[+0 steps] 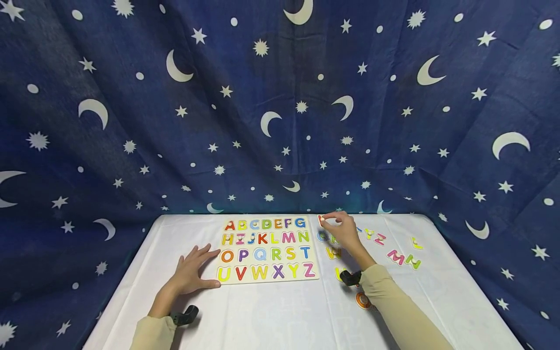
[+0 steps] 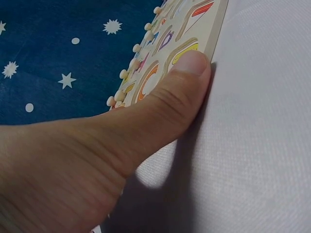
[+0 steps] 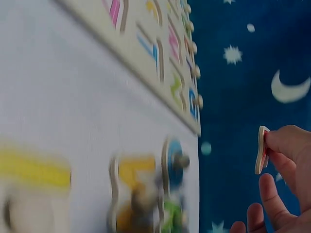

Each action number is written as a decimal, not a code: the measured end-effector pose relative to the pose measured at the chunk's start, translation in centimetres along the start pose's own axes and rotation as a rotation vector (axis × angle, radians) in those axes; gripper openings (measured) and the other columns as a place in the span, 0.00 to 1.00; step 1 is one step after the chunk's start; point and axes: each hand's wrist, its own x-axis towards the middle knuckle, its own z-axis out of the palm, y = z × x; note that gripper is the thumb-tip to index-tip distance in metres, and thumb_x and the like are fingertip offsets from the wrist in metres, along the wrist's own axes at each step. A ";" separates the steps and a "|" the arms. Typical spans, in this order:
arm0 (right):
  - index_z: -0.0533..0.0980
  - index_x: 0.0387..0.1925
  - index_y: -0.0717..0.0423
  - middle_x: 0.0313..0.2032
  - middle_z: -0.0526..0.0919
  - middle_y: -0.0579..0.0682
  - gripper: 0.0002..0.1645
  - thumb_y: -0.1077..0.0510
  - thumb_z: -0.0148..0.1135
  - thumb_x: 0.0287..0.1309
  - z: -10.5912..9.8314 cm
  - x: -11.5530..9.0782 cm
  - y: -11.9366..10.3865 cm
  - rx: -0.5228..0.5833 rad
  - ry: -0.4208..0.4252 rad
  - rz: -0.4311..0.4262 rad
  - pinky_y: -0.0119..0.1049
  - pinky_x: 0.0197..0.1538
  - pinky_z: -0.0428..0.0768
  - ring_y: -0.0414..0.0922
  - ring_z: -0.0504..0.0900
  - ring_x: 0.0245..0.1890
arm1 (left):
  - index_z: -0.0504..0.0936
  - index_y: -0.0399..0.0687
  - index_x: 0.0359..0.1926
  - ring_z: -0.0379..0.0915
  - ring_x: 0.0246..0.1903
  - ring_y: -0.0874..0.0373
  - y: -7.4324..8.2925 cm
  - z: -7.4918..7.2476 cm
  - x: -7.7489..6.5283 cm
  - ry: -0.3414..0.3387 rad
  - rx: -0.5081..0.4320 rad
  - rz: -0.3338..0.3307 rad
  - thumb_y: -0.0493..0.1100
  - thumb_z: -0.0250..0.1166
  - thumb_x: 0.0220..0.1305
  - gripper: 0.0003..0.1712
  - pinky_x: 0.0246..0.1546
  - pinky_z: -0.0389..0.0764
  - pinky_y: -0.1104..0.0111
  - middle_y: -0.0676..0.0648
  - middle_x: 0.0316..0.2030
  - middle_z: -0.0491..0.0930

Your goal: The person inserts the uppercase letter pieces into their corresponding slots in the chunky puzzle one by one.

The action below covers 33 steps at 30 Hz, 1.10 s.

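Note:
A wooden alphabet puzzle board point(image 1: 268, 280) lies on the white table, with knobbed letters in its top row and at the left of its second row. My left hand point(image 1: 189, 271) rests at the board's left edge, fingers spread, its thumb point(image 2: 167, 94) against the board's corner in the left wrist view. Beyond the board's upper right corner, my right hand point(image 1: 345, 232) pinches a small red letter piece point(image 3: 261, 150) between thumb and finger, held above the table. Which letter it is, I cannot tell. The other right fingers are loosely bent.
Loose knobbed letters lie right of the board: a yellow-orange W point(image 1: 333, 253), a pink M point(image 1: 395, 257), a green N point(image 1: 412, 262), a yellow L point(image 1: 417, 243), a pink Z point(image 1: 380, 238) and an orange O point(image 1: 362, 300). A starry blue curtain point(image 1: 280, 97) hangs behind the table.

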 end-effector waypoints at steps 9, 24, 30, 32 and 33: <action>0.89 0.41 0.53 0.52 0.83 0.54 0.10 0.55 0.75 0.59 4.5 -0.3 -2.6 0.037 -0.032 -0.026 0.56 0.61 0.75 0.58 0.77 0.56 | 0.73 0.53 0.72 0.43 0.76 0.27 0.1 -0.2 -0.2 -0.008 0.007 -0.003 0.65 0.83 0.39 0.58 0.69 0.37 0.25 0.34 0.75 0.61; 0.90 0.32 0.53 0.42 0.85 0.50 0.05 0.60 0.79 0.52 12.1 -0.9 -5.9 0.058 -0.124 -0.188 0.50 0.59 0.74 0.50 0.80 0.49 | 0.74 0.53 0.71 0.44 0.76 0.27 -0.1 -0.1 0.0 0.002 0.005 0.001 0.65 0.83 0.39 0.57 0.69 0.38 0.25 0.34 0.75 0.62; 0.90 0.28 0.50 0.40 0.85 0.48 0.03 0.57 0.79 0.51 14.5 -1.0 -6.3 -0.013 -0.124 -0.191 0.52 0.60 0.70 0.51 0.78 0.49 | 0.74 0.53 0.71 0.44 0.76 0.28 -0.1 -0.2 -0.2 0.001 0.009 -0.012 0.65 0.84 0.38 0.58 0.69 0.38 0.26 0.35 0.75 0.62; 0.90 0.28 0.49 0.40 0.86 0.48 0.03 0.56 0.80 0.51 15.0 -1.0 -6.4 -0.029 -0.126 -0.188 0.56 0.62 0.69 0.52 0.77 0.51 | 0.74 0.53 0.71 0.44 0.76 0.28 -0.1 -0.1 -0.2 0.005 0.010 -0.009 0.65 0.84 0.39 0.58 0.69 0.38 0.25 0.35 0.75 0.62; 0.90 0.28 0.49 0.41 0.86 0.49 0.04 0.56 0.80 0.52 15.2 -1.0 -6.5 -0.036 -0.128 -0.188 0.58 0.62 0.68 0.53 0.76 0.52 | 0.74 0.53 0.71 0.44 0.76 0.28 -0.2 -0.1 -0.2 0.006 0.007 -0.008 0.65 0.84 0.39 0.58 0.69 0.38 0.26 0.35 0.75 0.62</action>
